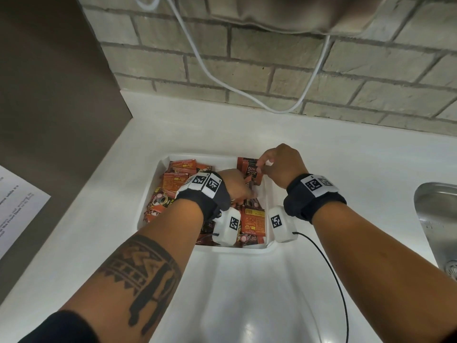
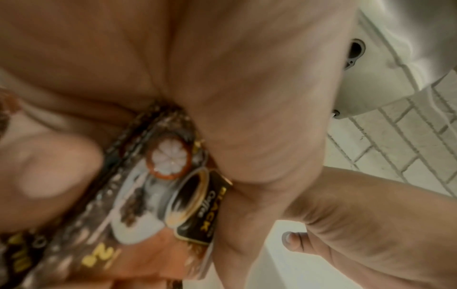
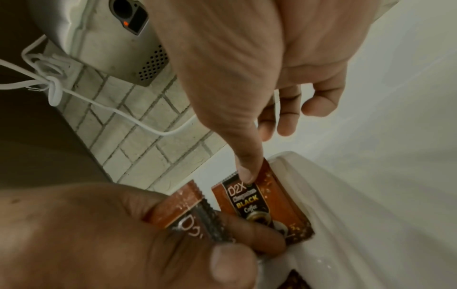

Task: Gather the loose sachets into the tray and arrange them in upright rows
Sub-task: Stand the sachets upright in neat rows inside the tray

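Printed white paper sheet (image 1: 17,206) at 9 o'clock on the white countertop (image 1: 247,293), partly cut off by the frame edge. White rectangular plastic tray (image 1: 151,194) at centre, holding orange-and-brown foil coffee sachets (image 1: 170,181); those toward 9 o'clock in the tray lying loose and overlapping, not upright. Left hand (image 1: 235,183) inside the tray, fingers curled round a small bunch of sachets (image 2: 158,195), edges pressed together between thumb and fingers. At 12 o'clock above the tray, a looped white cable (image 1: 247,92) against the grey brick wall (image 1: 272,65). Right hand (image 1: 282,164) over the tray's 1 o'clock corner, one fingertip (image 3: 248,174) pressing the top edge of an upright "D2X Black Coffee" sachet (image 3: 262,207) leaning on the tray wall; remaining fingers loosely curled, holding nothing. Stainless steel sink (image 1: 437,219) at 3 o'clock, well apart from the tray.
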Demonstrator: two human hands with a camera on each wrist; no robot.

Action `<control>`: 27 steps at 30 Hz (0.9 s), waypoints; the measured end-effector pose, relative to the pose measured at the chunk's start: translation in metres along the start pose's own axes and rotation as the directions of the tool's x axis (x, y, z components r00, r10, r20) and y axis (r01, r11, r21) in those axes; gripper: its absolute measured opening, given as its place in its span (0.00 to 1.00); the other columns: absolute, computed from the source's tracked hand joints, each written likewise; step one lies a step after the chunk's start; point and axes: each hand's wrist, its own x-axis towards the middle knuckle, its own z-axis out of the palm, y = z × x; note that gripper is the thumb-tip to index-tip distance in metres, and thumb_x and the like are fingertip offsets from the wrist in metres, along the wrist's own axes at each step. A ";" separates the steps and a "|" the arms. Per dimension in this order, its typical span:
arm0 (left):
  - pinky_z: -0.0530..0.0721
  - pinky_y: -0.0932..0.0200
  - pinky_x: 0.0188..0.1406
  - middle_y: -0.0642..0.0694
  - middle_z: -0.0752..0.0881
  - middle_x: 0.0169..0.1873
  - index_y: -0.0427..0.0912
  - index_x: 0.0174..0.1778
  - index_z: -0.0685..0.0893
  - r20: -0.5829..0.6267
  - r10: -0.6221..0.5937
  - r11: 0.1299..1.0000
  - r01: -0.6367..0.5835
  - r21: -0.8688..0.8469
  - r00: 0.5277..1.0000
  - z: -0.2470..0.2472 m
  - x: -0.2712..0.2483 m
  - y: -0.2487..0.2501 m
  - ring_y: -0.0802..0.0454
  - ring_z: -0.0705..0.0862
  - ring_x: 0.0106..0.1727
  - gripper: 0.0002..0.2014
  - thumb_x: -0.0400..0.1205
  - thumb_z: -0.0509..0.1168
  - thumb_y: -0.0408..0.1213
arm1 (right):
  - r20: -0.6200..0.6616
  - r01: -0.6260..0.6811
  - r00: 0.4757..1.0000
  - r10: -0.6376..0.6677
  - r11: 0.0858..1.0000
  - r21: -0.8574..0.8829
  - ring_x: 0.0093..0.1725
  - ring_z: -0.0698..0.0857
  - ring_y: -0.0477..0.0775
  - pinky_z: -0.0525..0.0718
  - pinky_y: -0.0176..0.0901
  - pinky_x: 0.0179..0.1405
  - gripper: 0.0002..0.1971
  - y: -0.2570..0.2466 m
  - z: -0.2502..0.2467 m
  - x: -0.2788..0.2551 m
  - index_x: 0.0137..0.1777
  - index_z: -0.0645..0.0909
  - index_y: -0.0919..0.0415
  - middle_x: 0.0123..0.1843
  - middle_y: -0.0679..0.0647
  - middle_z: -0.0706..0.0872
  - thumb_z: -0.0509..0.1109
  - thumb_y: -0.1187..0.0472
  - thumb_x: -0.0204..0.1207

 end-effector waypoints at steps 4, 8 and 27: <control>0.86 0.52 0.53 0.47 0.88 0.33 0.42 0.32 0.85 0.015 0.019 0.999 -0.019 -0.034 1.000 -0.002 0.005 0.002 0.49 0.86 0.39 0.18 0.82 0.68 0.52 | 0.004 0.016 1.000 -0.016 1.000 0.009 0.47 0.78 0.48 0.71 0.34 0.38 0.05 0.003 0.001 0.001 0.45 0.88 0.49 0.45 0.45 0.76 0.77 0.61 0.74; 0.85 0.50 0.55 0.45 0.88 0.34 0.43 0.32 0.85 0.038 0.022 1.000 -0.021 -0.022 0.999 -0.002 0.009 0.000 0.47 0.87 0.43 0.21 0.82 0.67 0.56 | 0.012 0.020 1.000 -0.020 1.000 0.018 0.48 0.78 0.48 0.72 0.39 0.47 0.09 0.003 0.002 0.002 0.45 0.84 0.47 0.50 0.49 0.77 0.79 0.61 0.73; 0.90 0.54 0.38 0.38 0.90 0.42 0.33 0.55 0.89 0.027 0.096 0.685 -0.046 -0.727 0.995 -0.015 -0.013 -0.024 0.43 0.87 0.43 0.11 0.79 0.76 0.34 | 0.026 0.172 0.983 -0.182 0.961 0.218 0.46 0.83 0.40 0.75 0.31 0.42 0.12 -0.011 -0.019 -0.028 0.51 0.84 0.49 0.47 0.42 0.86 0.77 0.45 0.74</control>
